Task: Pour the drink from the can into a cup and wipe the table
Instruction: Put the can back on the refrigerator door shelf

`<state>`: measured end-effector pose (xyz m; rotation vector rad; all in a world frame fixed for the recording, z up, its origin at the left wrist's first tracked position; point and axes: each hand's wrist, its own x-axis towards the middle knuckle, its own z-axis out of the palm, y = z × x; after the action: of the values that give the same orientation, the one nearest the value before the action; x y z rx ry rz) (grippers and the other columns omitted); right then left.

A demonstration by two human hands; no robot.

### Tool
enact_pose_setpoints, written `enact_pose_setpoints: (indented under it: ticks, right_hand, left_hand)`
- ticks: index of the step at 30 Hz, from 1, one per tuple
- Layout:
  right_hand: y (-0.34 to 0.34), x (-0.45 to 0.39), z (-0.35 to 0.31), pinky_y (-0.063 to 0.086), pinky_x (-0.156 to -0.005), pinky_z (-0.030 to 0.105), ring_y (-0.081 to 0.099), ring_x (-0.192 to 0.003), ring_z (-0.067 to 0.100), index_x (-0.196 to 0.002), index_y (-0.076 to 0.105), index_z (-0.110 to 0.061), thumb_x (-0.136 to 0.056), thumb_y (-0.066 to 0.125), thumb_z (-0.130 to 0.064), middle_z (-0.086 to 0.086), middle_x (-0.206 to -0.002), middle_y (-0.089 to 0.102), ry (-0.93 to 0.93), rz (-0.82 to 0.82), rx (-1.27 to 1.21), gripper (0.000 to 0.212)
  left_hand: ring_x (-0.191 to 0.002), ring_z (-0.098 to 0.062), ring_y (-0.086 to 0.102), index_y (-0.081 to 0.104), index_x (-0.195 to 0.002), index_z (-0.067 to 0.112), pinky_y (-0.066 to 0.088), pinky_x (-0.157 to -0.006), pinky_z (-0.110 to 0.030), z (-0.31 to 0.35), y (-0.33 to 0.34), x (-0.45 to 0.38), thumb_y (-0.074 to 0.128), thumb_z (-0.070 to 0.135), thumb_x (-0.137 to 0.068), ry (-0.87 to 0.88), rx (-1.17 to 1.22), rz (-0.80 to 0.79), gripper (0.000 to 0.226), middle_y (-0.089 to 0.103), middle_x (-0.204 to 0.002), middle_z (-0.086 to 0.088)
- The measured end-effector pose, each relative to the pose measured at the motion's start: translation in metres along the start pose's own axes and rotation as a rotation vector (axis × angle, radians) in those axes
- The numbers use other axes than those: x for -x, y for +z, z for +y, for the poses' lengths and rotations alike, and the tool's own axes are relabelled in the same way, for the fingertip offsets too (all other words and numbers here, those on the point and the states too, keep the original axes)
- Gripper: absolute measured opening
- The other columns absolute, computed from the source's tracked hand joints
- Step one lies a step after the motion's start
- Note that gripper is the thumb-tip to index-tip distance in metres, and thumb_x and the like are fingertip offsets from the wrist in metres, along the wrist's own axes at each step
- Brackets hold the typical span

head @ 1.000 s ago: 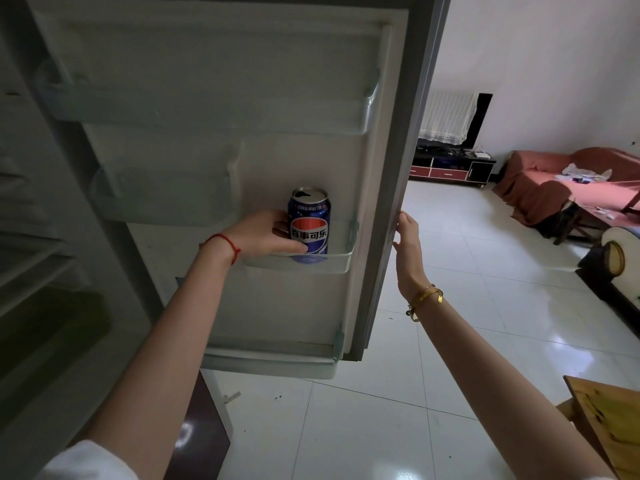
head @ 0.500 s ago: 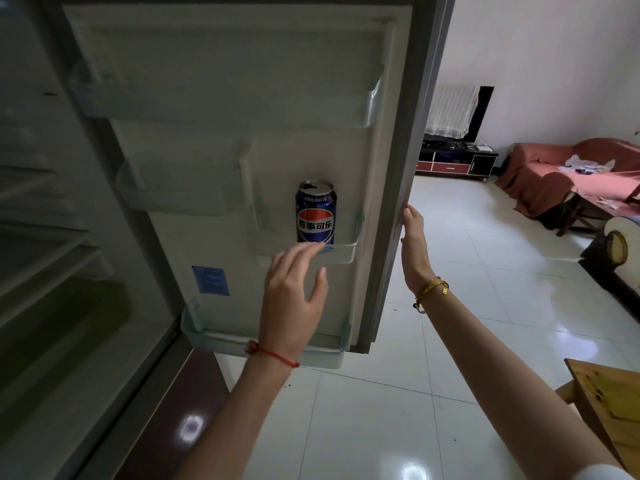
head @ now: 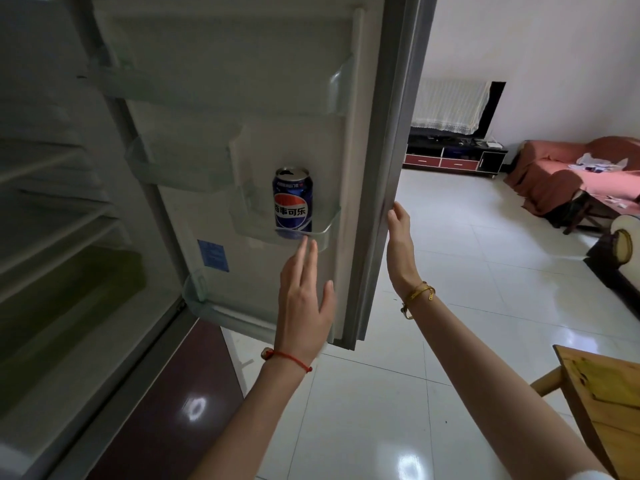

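White walls point(head: 554, 46) and glossy white floor tiles point(head: 467, 258) catch daylight. A low TV stand point(head: 453, 161) sits against the far wall beneath a lace cloth point(head: 450, 105). A pink-covered sofa point(head: 568, 174) stands at right, a wooden table point(head: 602, 393) nearer.

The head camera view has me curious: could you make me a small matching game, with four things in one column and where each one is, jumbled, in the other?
Things:
1. blue can
2. left hand
3. right hand
4. blue sticker

Places:
A. on the outer edge of the fridge door
B. standing in a clear door shelf
C. flat on the door's inner panel, lower left of the can
D. open, just below the can's shelf, holding nothing

Pairs: 1-B, 2-D, 3-A, 4-C
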<state>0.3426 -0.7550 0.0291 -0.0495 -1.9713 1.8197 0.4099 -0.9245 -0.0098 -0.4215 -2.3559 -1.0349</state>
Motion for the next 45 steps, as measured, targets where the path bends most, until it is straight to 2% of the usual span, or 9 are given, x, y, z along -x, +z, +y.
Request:
enact_pose_setpoints:
  ticks: [8, 13, 22, 24, 29, 35, 38, 42, 45]
  right_hand:
    - [-0.016, 0.047, 0.006, 0.027, -0.120, 0.040, 0.030, -0.141, 0.007, -0.150, 0.027, -0.019, -0.097, 0.037, -0.045, -0.005, -0.154, 0.032, -0.113, -0.106, 0.023, 0.060]
    - [-0.027, 0.073, 0.011, 0.028, -0.117, 0.048, 0.030, -0.142, 0.012, -0.149, 0.029, -0.021, -0.099, 0.039, -0.041, -0.005, -0.150, 0.035, -0.251, -0.207, 0.057, 0.055]
    - [-0.024, 0.116, 0.000, 0.031, -0.115, 0.034, 0.035, -0.136, 0.013, -0.146, 0.035, -0.013, -0.097, 0.044, -0.026, -0.001, -0.141, 0.039, -0.500, -0.448, 0.059, 0.052]
    - [-0.019, 0.124, -0.002, 0.030, -0.114, 0.031, 0.035, -0.137, 0.015, -0.145, 0.035, -0.009, -0.096, 0.044, -0.026, 0.003, -0.143, 0.038, -0.583, -0.506, 0.068, 0.053]
    - [0.004, 0.145, -0.006, 0.029, -0.116, 0.046, 0.029, -0.143, 0.021, -0.147, 0.033, -0.005, -0.096, 0.042, -0.024, 0.005, -0.153, 0.033, -0.734, -0.674, 0.059, 0.055]
    - [0.052, 0.173, -0.012, 0.018, -0.121, 0.048, 0.015, -0.150, 0.020, -0.151, 0.028, -0.009, -0.098, 0.037, -0.027, 0.003, -0.160, 0.022, -0.824, -0.843, 0.068, 0.057]
    - [0.079, 0.184, -0.018, 0.012, -0.123, 0.043, 0.008, -0.151, 0.020, -0.152, 0.024, -0.009, -0.099, 0.035, -0.026, 0.002, -0.162, 0.016, -0.871, -0.901, 0.090, 0.057]
    - [0.118, 0.197, -0.028, 0.012, -0.122, 0.050, 0.003, -0.151, 0.022, -0.153, 0.021, -0.008, -0.100, 0.030, -0.029, 0.004, -0.163, 0.012, -0.907, -0.956, 0.084, 0.057]
    - [0.150, 0.209, -0.035, 0.013, -0.121, 0.052, 0.001, -0.151, 0.022, -0.153, 0.018, -0.009, -0.102, 0.029, -0.029, 0.003, -0.163, 0.010, -0.937, -0.986, 0.085, 0.056]
  left_hand:
    - [-0.144, -0.001, 0.010, 0.018, -0.155, 0.015, 0.013, -0.117, -0.020, 0.015, -0.003, 0.032, 0.048, 0.021, -0.100, -0.129, -0.001, 0.105, 0.063, 0.008, -0.164, 0.004]
    - [-0.149, -0.013, 0.014, 0.018, -0.155, 0.017, 0.023, -0.121, -0.038, 0.024, -0.011, 0.048, 0.048, 0.025, -0.100, -0.274, 0.033, 0.183, 0.063, 0.007, -0.162, 0.007]
    - [-0.151, -0.016, 0.010, 0.022, -0.154, 0.023, 0.024, -0.120, -0.049, 0.046, -0.040, 0.090, 0.045, 0.038, -0.100, -0.427, 0.008, 0.314, 0.061, 0.010, -0.164, 0.003]
    - [-0.151, -0.013, 0.010, 0.023, -0.154, 0.026, 0.022, -0.121, -0.046, 0.052, -0.047, 0.099, 0.043, 0.044, -0.098, -0.415, -0.001, 0.325, 0.061, 0.012, -0.163, 0.004]
    - [-0.149, -0.005, 0.014, 0.026, -0.153, 0.028, 0.023, -0.119, -0.035, 0.062, -0.061, 0.121, 0.041, 0.042, -0.099, -0.408, -0.006, 0.371, 0.058, 0.018, -0.161, 0.012]
    - [-0.147, 0.001, 0.014, 0.025, -0.153, 0.033, 0.030, -0.118, -0.038, 0.048, -0.084, 0.149, 0.042, 0.036, -0.102, -0.472, -0.095, 0.437, 0.054, 0.015, -0.155, 0.025]
    - [-0.148, -0.004, 0.014, 0.026, -0.153, 0.030, 0.022, -0.113, -0.019, 0.039, -0.103, 0.157, 0.041, 0.037, -0.101, -0.486, -0.152, 0.466, 0.054, 0.014, -0.161, 0.015]
    - [-0.147, -0.002, 0.013, 0.025, -0.154, 0.027, 0.014, -0.101, 0.002, 0.025, -0.131, 0.164, 0.044, 0.033, -0.101, -0.552, -0.207, 0.488, 0.056, 0.015, -0.162, 0.011]
    - [-0.146, -0.001, 0.014, 0.023, -0.154, 0.026, 0.016, -0.110, -0.007, 0.009, -0.154, 0.169, 0.047, 0.028, -0.100, -0.589, -0.217, 0.524, 0.059, 0.015, -0.162, 0.010]
